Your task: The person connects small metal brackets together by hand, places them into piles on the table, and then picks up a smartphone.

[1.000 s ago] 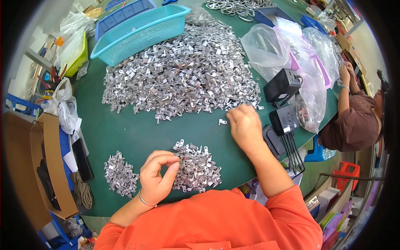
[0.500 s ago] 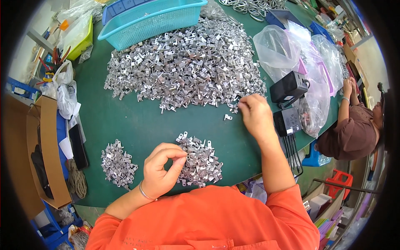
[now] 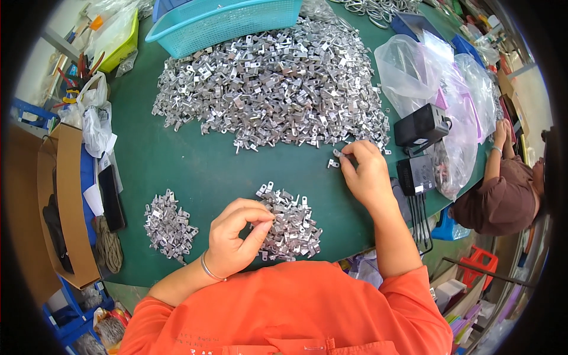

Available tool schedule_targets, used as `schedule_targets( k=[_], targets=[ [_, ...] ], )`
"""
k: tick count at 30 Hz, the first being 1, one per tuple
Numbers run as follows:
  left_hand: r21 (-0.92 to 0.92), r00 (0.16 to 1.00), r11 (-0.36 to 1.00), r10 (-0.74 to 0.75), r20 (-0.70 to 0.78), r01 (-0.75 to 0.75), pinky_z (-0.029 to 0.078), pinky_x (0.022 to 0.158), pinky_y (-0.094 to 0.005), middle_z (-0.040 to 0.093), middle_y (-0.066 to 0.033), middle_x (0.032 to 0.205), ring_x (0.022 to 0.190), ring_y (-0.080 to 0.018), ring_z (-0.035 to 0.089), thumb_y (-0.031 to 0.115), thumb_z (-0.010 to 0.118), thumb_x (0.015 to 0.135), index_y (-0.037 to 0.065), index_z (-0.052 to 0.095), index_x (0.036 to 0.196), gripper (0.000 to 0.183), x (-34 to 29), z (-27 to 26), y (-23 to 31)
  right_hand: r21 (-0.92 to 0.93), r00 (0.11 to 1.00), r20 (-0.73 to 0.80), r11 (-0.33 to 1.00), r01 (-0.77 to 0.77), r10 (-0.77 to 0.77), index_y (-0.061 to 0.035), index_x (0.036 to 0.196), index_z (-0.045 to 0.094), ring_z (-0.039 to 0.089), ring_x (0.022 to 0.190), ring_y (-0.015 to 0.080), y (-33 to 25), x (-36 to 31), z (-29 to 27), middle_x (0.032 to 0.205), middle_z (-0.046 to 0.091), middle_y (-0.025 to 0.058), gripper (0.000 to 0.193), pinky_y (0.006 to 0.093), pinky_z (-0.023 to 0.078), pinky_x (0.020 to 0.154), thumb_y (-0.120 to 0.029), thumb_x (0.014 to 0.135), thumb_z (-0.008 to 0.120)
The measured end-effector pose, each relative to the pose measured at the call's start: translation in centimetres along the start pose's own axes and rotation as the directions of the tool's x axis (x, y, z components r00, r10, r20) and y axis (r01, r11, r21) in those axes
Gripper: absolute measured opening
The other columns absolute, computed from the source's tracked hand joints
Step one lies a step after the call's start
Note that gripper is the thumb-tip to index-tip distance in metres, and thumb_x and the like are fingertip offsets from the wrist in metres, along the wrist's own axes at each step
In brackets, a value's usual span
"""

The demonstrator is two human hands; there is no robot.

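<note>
A big heap of small silvery metal brackets [image 3: 266,89], each with a hole, covers the far middle of the table. My right hand [image 3: 368,177] is at the heap's near right edge, thumb and forefinger pinched on a metal bracket [image 3: 337,153]. Just below that one lies a loose bracket [image 3: 333,163]. Close to my body, my left hand [image 3: 238,232] has its thumb and forefinger pressed together over the left side of a smaller bracket pile [image 3: 293,228]; what they hold, if anything, is hidden. Farther left sits another small bracket pile [image 3: 170,228].
A turquoise basket [image 3: 225,26] stands behind the heap. On the right are black boxes with cables [image 3: 421,127] and clear plastic bags [image 3: 408,77]. At the left edge are a phone-like black slab [image 3: 111,198] and a cardboard box [image 3: 74,207]. Another person [image 3: 500,189] works at far right.
My right hand has drawn slightly away from the heap toward me, with a bracket now visible at its fingertips. The left hand keeps its pinch by the small pile. The whole view has shifted slightly.
</note>
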State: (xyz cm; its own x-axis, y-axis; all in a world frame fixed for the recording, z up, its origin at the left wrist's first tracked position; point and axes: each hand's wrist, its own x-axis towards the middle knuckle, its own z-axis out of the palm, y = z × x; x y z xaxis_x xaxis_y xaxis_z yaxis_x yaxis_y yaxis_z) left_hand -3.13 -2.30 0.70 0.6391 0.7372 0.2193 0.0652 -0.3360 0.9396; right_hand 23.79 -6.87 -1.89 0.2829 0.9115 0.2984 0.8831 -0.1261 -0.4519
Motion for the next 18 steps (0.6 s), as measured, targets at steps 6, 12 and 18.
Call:
schedule_targets(
  k=[6,12,18],
  targets=[
    [-0.001,1.0,1.0,0.001,-0.009,-0.001,0.049,0.073,-0.0276,0.061,-0.0127,0.094,0.083,-0.0178,0.059,-0.008,0.064,0.08,-0.003,0.062,0.091,0.012,0.1,0.1,-0.2,0.254,0.993,-0.116,0.967,0.018,0.012,-0.0004,0.082,0.061,0.063,0.08,0.0319,-1.8,-0.6,-0.4,0.088,0.064,0.0134,0.015,0.0378,0.051,0.072,-0.001,0.07,0.07],
    [-0.047,0.998,0.997,-0.064,0.011,0.064,0.05,0.076,-0.026,0.059,-0.0107,0.099,0.087,-0.0144,0.059,-0.008,0.062,0.082,-0.003,0.059,0.102,0.021,1.9,1.0,-0.2,0.515,0.993,-0.064,0.856,-0.049,0.095,-0.0022,0.092,0.058,0.063,0.071,0.0181,-3.9,-2.0,0.1,0.086,0.063,0.0093,0.026,0.0277,0.052,0.064,0.005,0.07,0.07],
    [-0.126,0.996,0.989,-0.072,0.047,0.077,0.049,0.079,-0.0252,0.058,-0.0091,0.1,0.089,-0.0138,0.06,-0.007,0.061,0.083,-0.002,0.058,0.107,0.025,2.4,1.4,0.1,0.191,0.992,-0.126,0.981,0.018,0.006,-0.0014,0.087,0.063,0.063,0.071,0.0278,-1.8,-2.1,0.5,0.086,0.062,0.0112,0.017,0.0344,0.052,0.063,0.002,0.072,0.07]
  ],
)
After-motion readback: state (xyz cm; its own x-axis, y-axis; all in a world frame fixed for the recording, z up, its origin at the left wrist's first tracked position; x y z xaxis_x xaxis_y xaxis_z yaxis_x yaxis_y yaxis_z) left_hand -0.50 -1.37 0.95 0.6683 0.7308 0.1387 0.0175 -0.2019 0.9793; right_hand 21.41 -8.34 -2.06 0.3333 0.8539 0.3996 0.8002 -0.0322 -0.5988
